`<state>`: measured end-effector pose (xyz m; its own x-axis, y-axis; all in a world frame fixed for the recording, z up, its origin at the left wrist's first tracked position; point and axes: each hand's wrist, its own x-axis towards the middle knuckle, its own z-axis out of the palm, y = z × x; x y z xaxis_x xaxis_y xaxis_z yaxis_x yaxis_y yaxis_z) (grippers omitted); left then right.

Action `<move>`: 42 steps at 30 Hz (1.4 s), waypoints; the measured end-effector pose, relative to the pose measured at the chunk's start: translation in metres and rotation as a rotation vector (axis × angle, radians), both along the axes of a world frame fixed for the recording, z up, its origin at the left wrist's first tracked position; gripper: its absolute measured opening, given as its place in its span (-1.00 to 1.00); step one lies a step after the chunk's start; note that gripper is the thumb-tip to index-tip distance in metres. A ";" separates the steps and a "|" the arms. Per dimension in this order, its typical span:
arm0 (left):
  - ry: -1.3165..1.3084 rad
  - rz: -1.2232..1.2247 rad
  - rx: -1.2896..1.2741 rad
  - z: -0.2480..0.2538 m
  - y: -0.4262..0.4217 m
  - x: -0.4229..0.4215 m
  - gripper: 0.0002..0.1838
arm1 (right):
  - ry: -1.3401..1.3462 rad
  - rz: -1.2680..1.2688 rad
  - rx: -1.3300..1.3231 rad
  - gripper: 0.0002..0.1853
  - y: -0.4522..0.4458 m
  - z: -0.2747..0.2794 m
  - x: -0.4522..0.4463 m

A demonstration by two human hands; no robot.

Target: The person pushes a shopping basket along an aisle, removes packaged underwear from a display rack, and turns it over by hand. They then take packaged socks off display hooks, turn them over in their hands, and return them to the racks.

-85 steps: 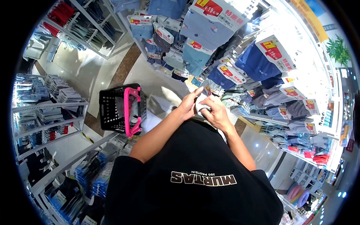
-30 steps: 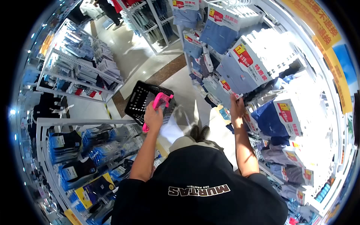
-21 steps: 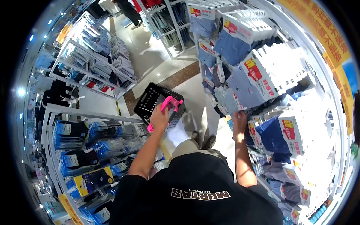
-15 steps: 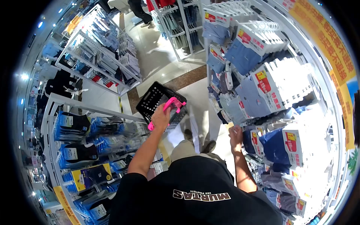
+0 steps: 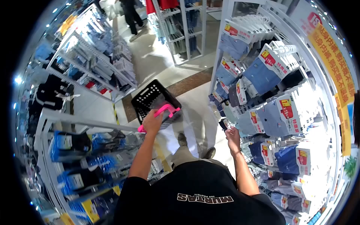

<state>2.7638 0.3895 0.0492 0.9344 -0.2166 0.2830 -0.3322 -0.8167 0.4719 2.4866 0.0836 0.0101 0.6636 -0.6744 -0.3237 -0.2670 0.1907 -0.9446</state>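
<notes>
My left hand (image 5: 152,122) is closed around the pink handle (image 5: 165,109) of a black plastic shopping basket (image 5: 151,91). The basket hangs tilted in front of my legs, and inside it lies something greyish and see-through that I cannot make out. On the other side, my right hand (image 5: 233,138) has its fingers bent together at a small dark packaged garment (image 5: 225,124) with a white card, at the near corner of the right rack. Light blue garments on white hanger cards (image 5: 275,116) with red and yellow price labels hang just right of this hand.
To my left stands a white rack with blue-carded packs of dark items (image 5: 77,142). Ahead are a clothes rack (image 5: 90,56) and a white frame (image 5: 185,37) with garments. Between the racks runs a tiled aisle (image 5: 195,99). A person in dark trousers (image 5: 130,17) is farther up.
My right hand has reached to the small dark package at the rack. The view has shifted forward along the aisle, with the basket still in my left hand. The distant person's legs have changed position.
</notes>
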 end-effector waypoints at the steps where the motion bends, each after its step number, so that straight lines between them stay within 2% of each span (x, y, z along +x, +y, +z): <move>1: 0.008 0.004 0.000 0.003 0.004 0.009 -0.67 | 0.025 0.013 -0.063 -0.48 -0.001 -0.004 0.009; 5: -0.045 -0.013 0.002 -0.001 0.017 0.037 -0.63 | 0.108 -0.051 -0.206 -0.42 -0.011 -0.016 0.031; 7: -0.075 -0.030 -0.009 0.004 0.021 0.049 -0.63 | 0.223 -0.198 -0.229 -0.36 -0.021 -0.020 0.047; 8: -0.055 -0.040 -0.024 -0.003 0.025 0.058 -0.66 | 0.220 -0.257 -0.323 -0.32 -0.031 -0.036 0.052; 9: -0.033 -0.021 -0.030 -0.006 0.029 0.065 -0.66 | 0.226 -0.274 -0.314 -0.28 -0.029 -0.017 0.062; 10: -0.011 -0.003 -0.035 -0.006 0.030 0.070 -0.65 | 0.260 -0.329 -0.353 -0.26 -0.038 -0.023 0.069; 13: 0.071 0.045 -0.073 -0.006 0.032 0.086 -0.67 | 0.138 -0.502 -0.292 -0.25 -0.038 0.017 0.100; 19: 0.111 0.084 -0.060 -0.004 0.031 0.109 -0.65 | 0.033 -0.587 -0.355 -0.20 -0.043 0.047 0.131; 20: 0.128 0.078 -0.082 -0.003 0.032 0.111 -0.63 | 0.074 -0.619 -0.422 -0.24 -0.052 0.033 0.130; 23: 0.166 0.078 -0.079 0.002 0.029 0.114 -0.60 | -0.017 -0.609 -0.320 -0.28 -0.058 0.046 0.140; 24: 0.162 0.084 -0.068 0.005 0.027 0.113 -0.62 | -0.031 -0.607 -0.309 -0.35 -0.057 0.059 0.144; 27: 0.128 0.096 -0.097 0.003 0.024 0.113 -0.65 | -0.085 -0.591 -0.406 -0.45 -0.076 0.037 0.144; 28: 0.239 0.090 -0.133 0.007 0.025 0.114 -0.69 | -0.136 -0.612 -0.375 -0.53 -0.080 0.031 0.144; 31: -0.009 -0.064 -0.142 0.000 0.014 0.118 -0.67 | -0.152 -0.544 -0.307 -0.56 -0.089 0.021 0.136; 32: -0.007 -0.083 -0.104 -0.004 0.010 0.115 -0.63 | -0.253 -0.540 -0.261 -0.58 -0.089 0.017 0.135; 35: -0.125 -0.217 -0.152 0.023 -0.044 0.091 -0.65 | 0.073 -0.398 -0.405 -0.59 -0.086 0.046 0.121; 37: 0.000 -0.377 -0.274 0.034 -0.080 0.073 -0.63 | -0.181 -0.396 -0.342 -0.63 -0.076 0.060 0.119; 39: 0.191 -0.492 -0.371 0.027 -0.113 0.052 -0.61 | -0.205 -0.329 -0.277 -0.65 -0.066 0.078 0.111; 42: 0.722 -0.622 -0.512 0.025 -0.160 0.018 -0.60 | -0.364 -0.289 0.071 -0.65 -0.053 0.084 0.102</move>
<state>2.7821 0.2298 0.0747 0.6836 -0.7231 -0.0985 -0.1274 -0.2511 0.9595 2.5890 0.0305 0.0938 0.5307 -0.8330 -0.1561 0.1532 0.2755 -0.9490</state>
